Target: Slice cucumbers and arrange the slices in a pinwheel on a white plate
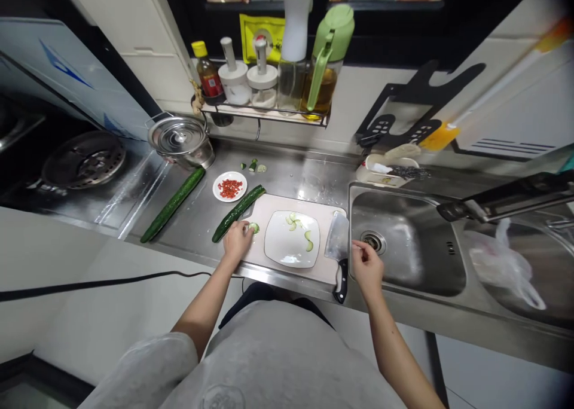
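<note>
My left hand [238, 240] is at the left edge of the pale cutting board [258, 256], its fingers closed around a few cucumber slices [254, 227]. On the board lies a white plate [287, 247] with several thin cucumber slices [293, 220] on it. A cleaver [338, 237] rests along the board's right side, its black handle pointing toward me. Just right of the cleaver, my right hand [368, 268] hovers by the sink's rim with thumb and fingers pinched; whatever they hold is too small to make out. One whole cucumber [237, 213] touches the board's left side.
Another cucumber [173, 205] lies farther left. Behind are a small plate of chopped red chili [230, 186], cucumber ends [253, 165] and a lidded steel pot [182, 140]. The sink [408, 253] is at right, and a seasoning rack [269, 115] hangs above the counter.
</note>
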